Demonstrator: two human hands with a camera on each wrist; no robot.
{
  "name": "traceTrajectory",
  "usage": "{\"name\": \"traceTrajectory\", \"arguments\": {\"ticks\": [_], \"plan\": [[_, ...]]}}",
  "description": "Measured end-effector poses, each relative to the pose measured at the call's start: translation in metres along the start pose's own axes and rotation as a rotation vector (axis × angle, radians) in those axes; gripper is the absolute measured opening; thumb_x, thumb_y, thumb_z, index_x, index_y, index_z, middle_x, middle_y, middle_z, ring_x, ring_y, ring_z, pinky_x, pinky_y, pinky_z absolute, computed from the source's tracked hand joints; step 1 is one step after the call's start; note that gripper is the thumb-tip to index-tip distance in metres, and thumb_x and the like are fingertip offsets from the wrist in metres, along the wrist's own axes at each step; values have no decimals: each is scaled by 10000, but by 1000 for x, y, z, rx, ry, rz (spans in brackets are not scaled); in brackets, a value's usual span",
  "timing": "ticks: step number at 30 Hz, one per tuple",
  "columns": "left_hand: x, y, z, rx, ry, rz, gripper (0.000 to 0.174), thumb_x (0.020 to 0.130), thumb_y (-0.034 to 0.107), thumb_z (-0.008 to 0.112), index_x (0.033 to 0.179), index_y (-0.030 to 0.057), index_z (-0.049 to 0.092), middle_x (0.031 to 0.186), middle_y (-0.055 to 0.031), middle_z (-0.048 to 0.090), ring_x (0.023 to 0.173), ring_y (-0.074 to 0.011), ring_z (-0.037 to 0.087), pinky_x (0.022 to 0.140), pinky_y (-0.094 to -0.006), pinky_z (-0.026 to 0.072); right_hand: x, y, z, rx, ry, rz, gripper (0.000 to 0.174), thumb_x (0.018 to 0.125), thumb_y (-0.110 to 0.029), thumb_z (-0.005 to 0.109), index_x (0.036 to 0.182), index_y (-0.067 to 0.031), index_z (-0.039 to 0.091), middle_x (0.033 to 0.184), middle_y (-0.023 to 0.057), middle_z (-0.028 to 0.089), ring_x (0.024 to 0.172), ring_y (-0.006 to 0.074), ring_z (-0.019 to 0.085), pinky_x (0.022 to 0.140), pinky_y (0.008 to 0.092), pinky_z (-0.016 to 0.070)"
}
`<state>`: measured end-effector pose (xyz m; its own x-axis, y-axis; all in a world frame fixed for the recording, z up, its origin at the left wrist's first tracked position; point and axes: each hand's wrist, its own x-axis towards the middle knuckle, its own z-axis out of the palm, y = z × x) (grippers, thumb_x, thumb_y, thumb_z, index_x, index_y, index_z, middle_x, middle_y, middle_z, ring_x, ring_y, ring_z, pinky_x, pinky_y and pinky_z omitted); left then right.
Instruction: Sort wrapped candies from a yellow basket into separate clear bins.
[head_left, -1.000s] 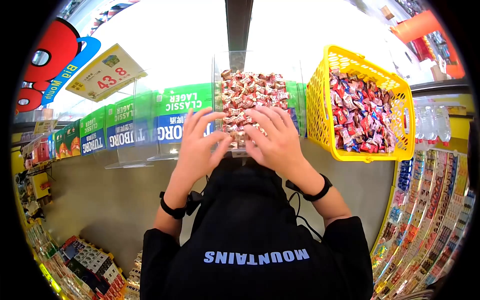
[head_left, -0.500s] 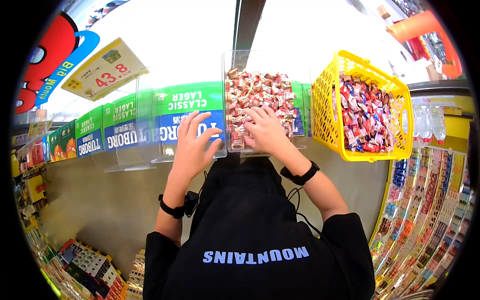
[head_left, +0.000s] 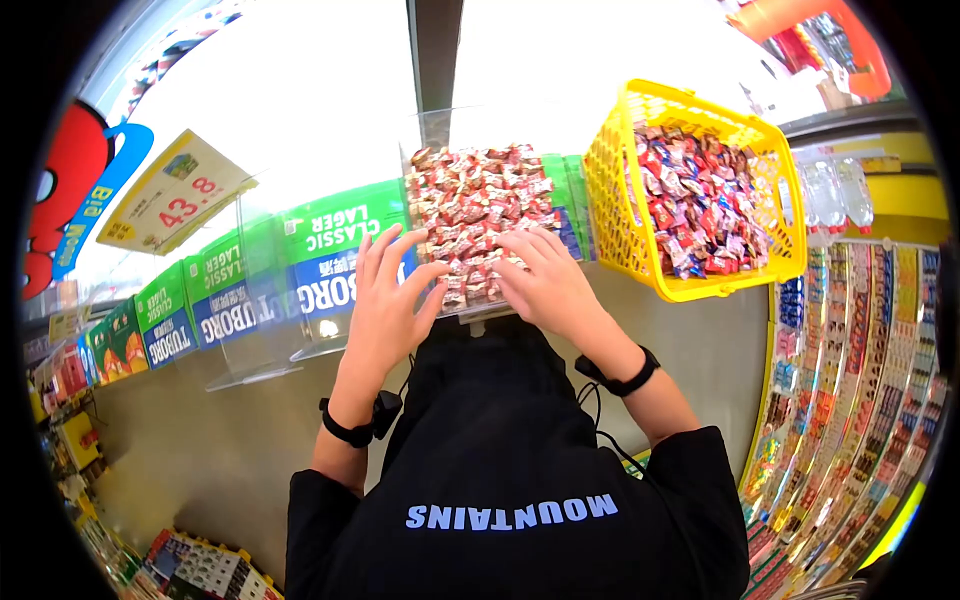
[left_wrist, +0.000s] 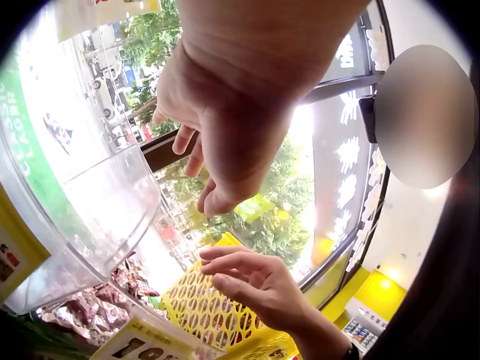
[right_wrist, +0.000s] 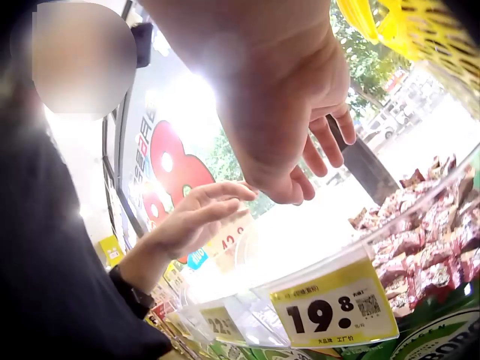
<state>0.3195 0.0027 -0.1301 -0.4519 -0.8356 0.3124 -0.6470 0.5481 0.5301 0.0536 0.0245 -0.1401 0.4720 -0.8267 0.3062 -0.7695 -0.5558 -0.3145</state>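
Red-and-white wrapped candies fill a clear plastic bin in front of the person. My left hand hovers by the bin's near left side, fingers spread and loosely bent, with nothing in it. Over the near right part of the candies is my right hand, its fingers slightly bent and nothing visible in them. In the left wrist view, the right hand overlaps the yellow basket. The left hand shows empty in the right wrist view, above a row of clear bins.
A yellow basket of mixed wrapped candies stands right of the bin. Green and blue beer cartons line the left, behind clear bin walls. A price sign stands at the left; a 19.8 price tag fronts a bin.
The head view has shifted, so bin and basket appear further left. The right hand has moved from the middle of the candies to the bin's right side; the left hand is nearer the bin.
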Motion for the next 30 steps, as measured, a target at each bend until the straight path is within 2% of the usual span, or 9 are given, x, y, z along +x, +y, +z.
{"name": "traceTrajectory", "arguments": {"ticks": [2, 7, 10, 18, 21, 24, 25, 27, 30], "plan": [[7, 7, 7, -9, -7, 35, 263, 875, 127, 826, 1132, 168, 787, 1478, -114, 610, 1463, -403, 487, 1275, -612, 316, -12, -6, -29, -6, 16, 18, 202, 897, -139, 760, 1073, -48, 716, 1349, 168, 656, 1300, 363, 606, 1170, 527, 452], [32, 37, 27, -51, -19, 112, 303, 870, 116, 823, 1166, 159, 779, 1473, -117, 613, 1465, -399, 487, 1276, -608, 317, -41, -7, -92, -90, 106, 9, 342, 850, -95, 777, 1183, -35, 729, 1390, 178, 663, 1351, 357, 622, 1191, 521, 467], [48, 63, 37, -54, -14, 163, 347, 874, 154, 837, 1212, 163, 762, 1451, -119, 609, 1453, -390, 490, 1270, -621, 321, -58, 5, -122, -117, 162, 39, 360, 838, -90, 783, 1190, -34, 732, 1387, 176, 667, 1353, 355, 623, 1189, 531, 469], [97, 155, 90, -33, 24, 201, 512, 845, 192, 857, 1333, 124, 719, 1508, -151, 577, 1486, -423, 465, 1282, -607, 310, -129, 84, -174, -89, 256, 103, 366, 856, -97, 798, 1215, -71, 734, 1401, 146, 663, 1346, 354, 620, 1207, 544, 443], [117, 192, 107, -45, 17, 189, 577, 817, 216, 872, 1365, 136, 709, 1543, -148, 553, 1511, -452, 426, 1273, -601, 316, -161, 121, -196, -90, 207, 107, 362, 863, -139, 815, 1210, -91, 724, 1424, 139, 649, 1366, 344, 604, 1205, 550, 436], [136, 224, 121, 15, -22, 236, 594, 816, 247, 877, 1377, 153, 704, 1539, -147, 556, 1512, -443, 430, 1275, -604, 306, -185, 156, -221, -112, 180, 87, 375, 855, -208, 845, 1188, -94, 718, 1393, 130, 655, 1358, 341, 603, 1189, 555, 442], [138, 233, 127, 8, -36, 213, 599, 828, 310, 872, 1385, 169, 701, 1540, -143, 557, 1510, -427, 437, 1284, -602, 287, -190, 168, -229, -112, 170, 72, 377, 852, -218, 849, 1183, -95, 717, 1384, 128, 657, 1355, 341, 604, 1187, 554, 444], [142, 246, 131, 88, -83, 177, 594, 839, 335, 861, 1387, 170, 702, 1541, -143, 557, 1507, -418, 441, 1289, -597, 280, -192, 186, -247, -116, 175, 42, 342, 860, -227, 845, 1153, -99, 720, 1349, 123, 663, 1308, 338, 619, 1146, 538, 472], [142, 252, 136, 138, -91, 115, 592, 858, 380, 840, 1392, 167, 701, 1530, -144, 563, 1495, -401, 451, 1285, -595, 282, -192, 222, -269, -79, 72, 62, 346, 861, -212, 856, 1176, -117, 750, 1403, 110, 662, 1287, 356, 633, 1126, 522, 490]]}}
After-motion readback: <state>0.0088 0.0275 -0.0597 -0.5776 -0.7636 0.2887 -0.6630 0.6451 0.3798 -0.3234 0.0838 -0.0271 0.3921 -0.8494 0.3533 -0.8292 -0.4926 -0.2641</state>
